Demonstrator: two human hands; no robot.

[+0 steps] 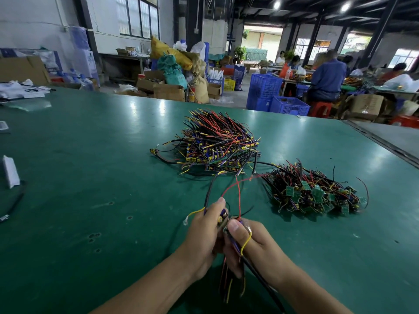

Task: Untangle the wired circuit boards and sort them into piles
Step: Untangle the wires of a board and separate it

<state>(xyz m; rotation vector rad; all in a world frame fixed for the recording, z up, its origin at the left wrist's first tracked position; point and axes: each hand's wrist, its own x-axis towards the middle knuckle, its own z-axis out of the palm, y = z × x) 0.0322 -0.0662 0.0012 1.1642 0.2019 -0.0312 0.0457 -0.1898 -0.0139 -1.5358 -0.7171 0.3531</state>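
Low over the green table (95,177), my left hand (201,236) grips a small wired circuit board (222,217) with blue and yellow parts. Red, black and yellow wires rise from it. My right hand (254,243) pinches a second board's wires right beside it; a yellow wire loops over its fingers and black wires hang below. A large stacked pile of boards (217,146) with red, black and yellow wires lies ahead. A smaller tangled pile (315,193) showing green board backs lies to the right.
A white block (10,171) and a black cable (13,202) lie at the table's left edge. Papers and bags (20,89) sit at the far left corner. Blue crates (288,105), boxes and seated people are beyond the table.
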